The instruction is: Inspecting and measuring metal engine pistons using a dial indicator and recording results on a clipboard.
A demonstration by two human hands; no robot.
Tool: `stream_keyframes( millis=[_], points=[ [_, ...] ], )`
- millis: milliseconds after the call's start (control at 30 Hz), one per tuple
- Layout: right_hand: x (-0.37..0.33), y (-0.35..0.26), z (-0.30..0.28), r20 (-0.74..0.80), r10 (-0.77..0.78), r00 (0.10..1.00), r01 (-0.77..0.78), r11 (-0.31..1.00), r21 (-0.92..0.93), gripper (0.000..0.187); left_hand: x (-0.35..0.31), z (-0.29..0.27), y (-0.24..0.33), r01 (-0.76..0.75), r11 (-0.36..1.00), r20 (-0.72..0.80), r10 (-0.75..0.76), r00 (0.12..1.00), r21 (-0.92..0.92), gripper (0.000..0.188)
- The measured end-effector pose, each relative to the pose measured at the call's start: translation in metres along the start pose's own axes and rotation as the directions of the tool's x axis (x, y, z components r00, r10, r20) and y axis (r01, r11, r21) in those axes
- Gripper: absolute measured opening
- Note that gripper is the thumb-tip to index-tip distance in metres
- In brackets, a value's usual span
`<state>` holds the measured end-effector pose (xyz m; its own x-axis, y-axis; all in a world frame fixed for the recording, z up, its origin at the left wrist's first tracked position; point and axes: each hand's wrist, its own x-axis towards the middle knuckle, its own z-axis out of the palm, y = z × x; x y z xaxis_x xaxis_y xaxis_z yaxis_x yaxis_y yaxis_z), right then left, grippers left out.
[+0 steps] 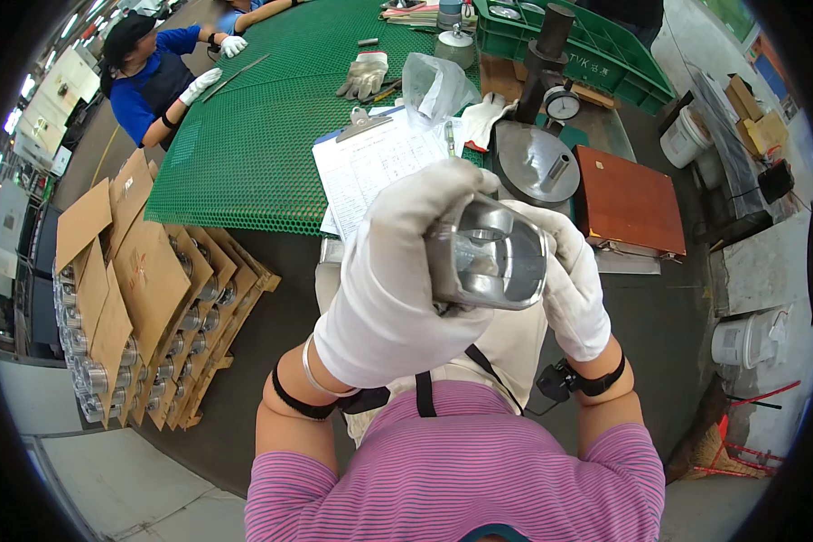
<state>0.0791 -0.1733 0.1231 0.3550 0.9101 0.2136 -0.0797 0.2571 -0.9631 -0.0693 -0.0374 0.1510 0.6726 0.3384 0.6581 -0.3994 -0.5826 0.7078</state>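
A shiny metal piston [515,271] is held up close in front of my chest, its hollow underside turned toward me. My left hand [402,262], in a white glove, wraps round its left side with the fingers over the top. Against the right rim, the gloved fingers of my right hand [569,280] are bent and pressed to the metal; their tips are partly hidden behind it. Beyond the piston lie a clipboard with a paper form [370,163] and a round steel gauge plate [537,163] with a dial indicator [562,103] on its stand.
A reddish-brown box [630,200] sits right of the gauge. The green-matted table [244,144] carries a plastic bag [435,86] and loose gloves [365,76]. A green crate [587,54] stands behind. Cardboard-layered pistons on a pallet [235,334] stand left. Another person [144,81] works far left.
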Motion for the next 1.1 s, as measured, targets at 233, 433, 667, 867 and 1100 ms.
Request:
stream_keyframes(
  millis=[233,433,667,867,1100],
  points=[
    [-0.010,-0.009,0.010,-0.081,-0.100,0.992,0.103,0.994,0.032,0.038,-0.004,0.006,-0.009,0.116,0.948,-0.077,-0.144,0.987,-0.297,0.064],
    [-0.007,-0.013,0.009,-0.118,-0.149,0.982,0.141,0.987,-0.075,0.038,0.000,0.014,-0.018,0.180,0.861,-0.094,-0.253,0.963,-0.475,0.054],
    [-0.002,-0.005,-0.003,-0.031,-0.456,0.890,0.227,0.501,-0.835,0.091,0.012,0.039,-0.021,0.378,0.745,-0.115,-0.516,0.849,-0.549,0.059],
    [0.004,0.050,-0.040,-0.094,-0.676,0.731,0.342,0.482,-0.807,0.112,0.022,0.076,-0.038,0.501,0.469,0.225,-0.528,0.819,-0.727,0.077],
    [0.020,0.014,-0.100,-0.187,-0.662,0.726,0.290,0.541,-0.789,0.096,0.060,0.099,-0.065,0.569,0.608,0.516,-0.285,0.808,-0.555,0.086]
  ],
)
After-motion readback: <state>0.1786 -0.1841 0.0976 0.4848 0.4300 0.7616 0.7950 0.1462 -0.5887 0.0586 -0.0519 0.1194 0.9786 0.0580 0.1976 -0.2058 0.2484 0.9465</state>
